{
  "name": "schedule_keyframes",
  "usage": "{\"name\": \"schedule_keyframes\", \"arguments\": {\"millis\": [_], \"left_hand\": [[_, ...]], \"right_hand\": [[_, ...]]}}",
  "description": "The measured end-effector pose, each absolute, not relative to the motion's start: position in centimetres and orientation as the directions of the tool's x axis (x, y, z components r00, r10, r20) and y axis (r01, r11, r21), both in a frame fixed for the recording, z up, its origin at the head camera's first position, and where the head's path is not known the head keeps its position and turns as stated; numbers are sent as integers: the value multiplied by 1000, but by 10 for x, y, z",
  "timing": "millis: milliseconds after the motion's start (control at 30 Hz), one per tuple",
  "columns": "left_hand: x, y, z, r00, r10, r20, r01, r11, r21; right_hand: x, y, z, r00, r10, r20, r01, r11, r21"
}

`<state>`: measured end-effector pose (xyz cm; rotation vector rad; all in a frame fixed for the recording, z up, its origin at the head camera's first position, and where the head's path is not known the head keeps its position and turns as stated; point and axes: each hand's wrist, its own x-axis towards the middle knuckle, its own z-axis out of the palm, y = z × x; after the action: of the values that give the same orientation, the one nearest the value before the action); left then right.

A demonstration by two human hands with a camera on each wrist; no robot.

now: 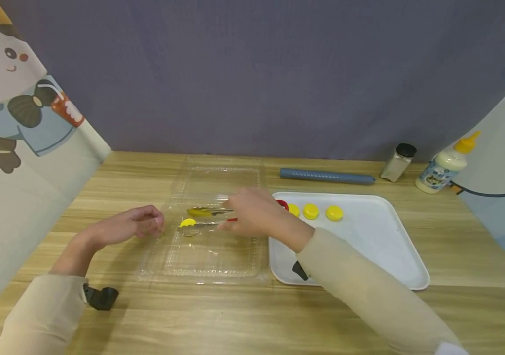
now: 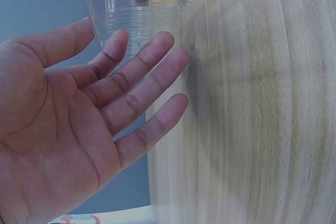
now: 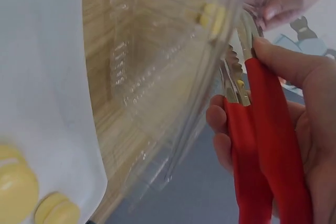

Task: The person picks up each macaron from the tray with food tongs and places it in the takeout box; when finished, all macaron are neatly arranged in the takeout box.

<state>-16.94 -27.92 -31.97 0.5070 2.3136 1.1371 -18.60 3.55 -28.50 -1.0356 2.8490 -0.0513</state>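
My right hand (image 1: 252,212) grips the red handles of a pair of metal tongs (image 3: 262,135) over an open clear plastic clamshell box (image 1: 212,273). The tong jaws are spread apart, pointing left. One tip overlaps a yellow macaron (image 1: 188,223) near the left side of the box in the head view. My left hand (image 1: 134,224) hovers by the box's left edge, holding nothing. Its fingers are loosely extended, palm showing in the left wrist view. Further yellow macarons (image 1: 334,213) sit in a row on a white tray (image 1: 368,246), partly hidden by my right hand.
The box's lid (image 1: 221,175) lies folded back toward the wall. Behind the tray are a long blue-grey box (image 1: 327,176), a jar with a black lid (image 1: 398,162) and a bottle with a yellow nozzle (image 1: 443,167). A grey curtain (image 1: 279,79) closes off the back.
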Motion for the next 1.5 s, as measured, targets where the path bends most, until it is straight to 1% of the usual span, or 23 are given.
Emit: {"name": "schedule_keyframes", "arguments": {"millis": [100, 167, 400, 500, 700, 933, 1067, 1333, 1500], "left_hand": [[-168, -279, -319, -803, 526, -281, 102, 586, 804], [-168, -279, -319, -804, 525, -279, 105, 587, 803], [-167, -279, -318, -804, 526, -277, 107, 587, 803], [-168, -279, -318, -804, 527, -277, 110, 588, 801], [-168, -278, -317, -804, 527, -277, 110, 590, 800], [-169, -279, -319, -797, 535, -279, 110, 584, 804], [-169, -279, -319, -794, 539, -280, 109, 580, 807], [-169, -278, -318, -792, 539, -287, 116, 594, 796], [-168, -278, -319, -793, 535, -291, 106, 593, 798]], "right_hand": [[-186, 44, -281, -782, -616, -98, -606, 787, -111], [-186, 51, -278, -784, -614, -88, -600, 787, -143], [-181, 82, -266, -748, -663, -1, -640, 723, -260], [-179, 95, -261, -747, -665, 14, -640, 713, -286], [-174, 122, -256, -752, -656, 64, -645, 711, -280], [-167, 158, -255, -789, -612, 54, -604, 757, -247], [-160, 179, -252, -809, -586, 48, -578, 777, -247], [-152, 217, -253, -837, -535, 114, -546, 803, -241], [-146, 237, -255, -850, -511, 126, -525, 812, -255]]}}
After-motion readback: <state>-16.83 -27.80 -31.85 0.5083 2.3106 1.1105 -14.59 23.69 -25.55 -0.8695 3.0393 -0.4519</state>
